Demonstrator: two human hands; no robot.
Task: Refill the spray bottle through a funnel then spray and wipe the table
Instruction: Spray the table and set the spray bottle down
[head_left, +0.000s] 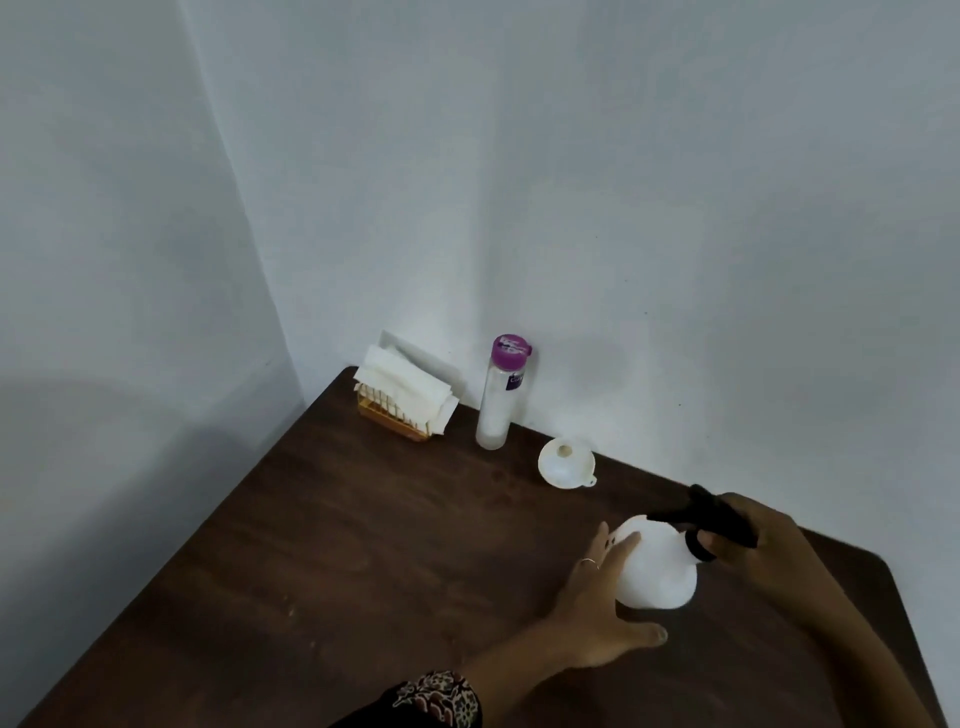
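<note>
A white spray bottle (658, 569) with a black trigger head (709, 514) stands on the dark wooden table (363, 561). My right hand (753, 540) grips the black head and neck from the right. Fingers spread, my left hand (597, 608) rests against the bottle's left side, thumb low in front of it. Behind the bottle, near the wall, a white funnel (563, 464) lies on the table. A clear bottle with a purple cap (501, 395) stands upright at the back and holds white liquid.
A yellow holder with white paper napkins (402, 397) sits in the table's back left corner. Pale walls meet behind the table. The table's left edge runs diagonally toward me; its right corner lies beyond my right arm.
</note>
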